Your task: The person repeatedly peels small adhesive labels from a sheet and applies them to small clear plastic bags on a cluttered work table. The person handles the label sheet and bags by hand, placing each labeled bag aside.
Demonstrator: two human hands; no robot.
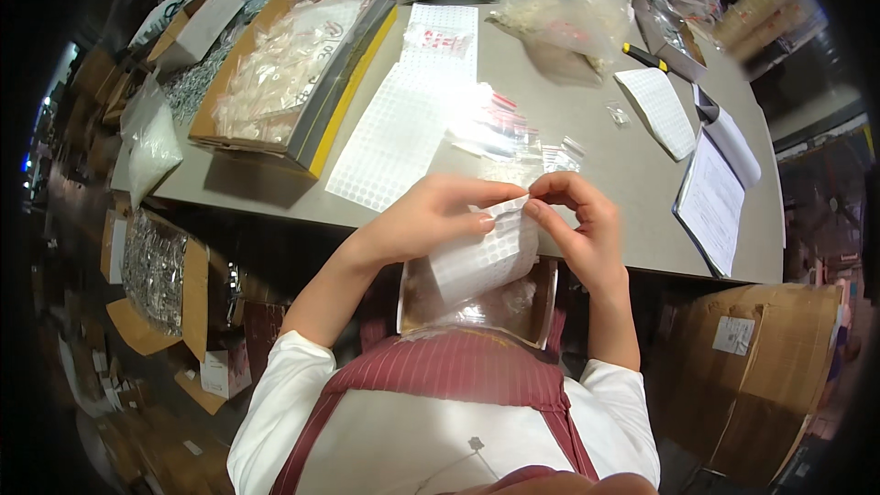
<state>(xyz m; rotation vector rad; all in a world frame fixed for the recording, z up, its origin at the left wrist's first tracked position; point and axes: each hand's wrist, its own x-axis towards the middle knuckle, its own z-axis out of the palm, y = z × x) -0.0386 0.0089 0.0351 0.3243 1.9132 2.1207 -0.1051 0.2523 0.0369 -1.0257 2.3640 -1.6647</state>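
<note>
A white sheet of round stickers (486,261) hangs curled over the table's front edge. My left hand (449,211) is closed on its upper part, with the thumb lying across the front. At the sheet's upper right corner, my right hand (582,225) pinches with thumb and forefinger; whether a single sticker sits between those fingertips is too small to tell. Below the sheet, an open box (550,302) on my lap holds clear plastic bags (472,313), partly hidden. Just beyond my hands lie small clear zip bags (502,142) with red edges, bright with glare.
More sticker sheets (390,133) lie left of the zip bags. A carton (307,142) of filled small bags stands at the left. To the right are a folded sheet (658,110), a yellow-black cutter (644,57) and a clipboard (715,197). A large cardboard box (779,357) stands lower right.
</note>
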